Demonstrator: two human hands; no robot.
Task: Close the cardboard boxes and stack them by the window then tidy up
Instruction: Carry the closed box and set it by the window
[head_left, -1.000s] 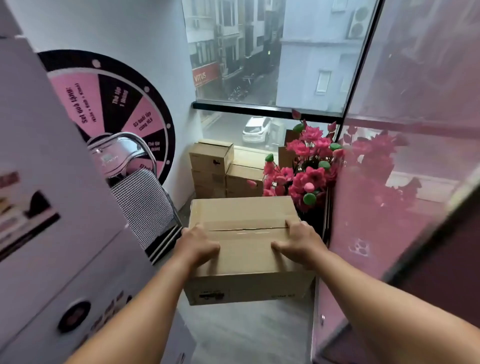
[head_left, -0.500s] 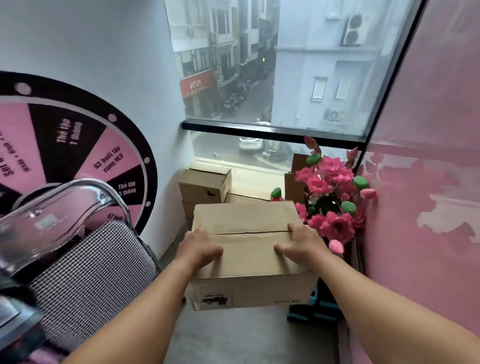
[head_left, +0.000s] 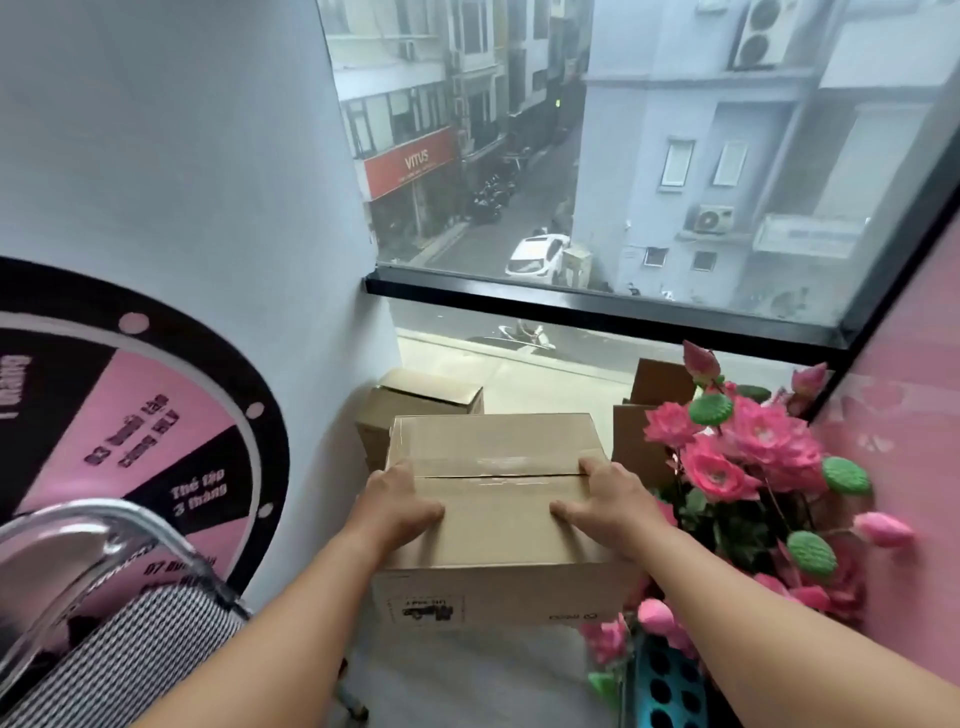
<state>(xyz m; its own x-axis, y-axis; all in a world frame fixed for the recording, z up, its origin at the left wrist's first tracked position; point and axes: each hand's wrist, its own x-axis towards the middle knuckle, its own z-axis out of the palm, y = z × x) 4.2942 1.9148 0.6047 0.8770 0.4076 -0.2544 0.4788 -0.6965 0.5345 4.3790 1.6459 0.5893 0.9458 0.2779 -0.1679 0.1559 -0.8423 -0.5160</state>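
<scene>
- the person is carrying a closed cardboard box (head_left: 493, 499) in front of them, above the floor (head_left: 467, 675), near the window (head_left: 623, 156) and just short of the boxes already stacked there (head_left: 415, 405).
- the left hand (head_left: 400, 506) is lying on the left part of the lid with its fingers curled down onto the near flap; the right hand (head_left: 602, 501) is doing the same on the right part, its thumb reaching toward the centre seam. both are pressing on the top and edges; whether anything is supporting the box from underneath is hidden.
- the two top flaps are meeting along a seam with shiny tape (head_left: 498, 462) over it, though a thin gap is showing, so the lid may be giving under pressure.
- the box is looking stiff and dry, with plain sides that are not slippery; its weight cannot be read, but it is probably light to moderate, judging by how it is being carried.
- the safest hold is likely at the two short ends, low on the walls or under the bottom corners, not on the flaps.
- pink artificial flowers (head_left: 748, 457) are crowding the right side, touching or nearly touching the box, and a chair (head_left: 114, 623) is standing at the left, so the passage is narrow and the stems could snag.
</scene>
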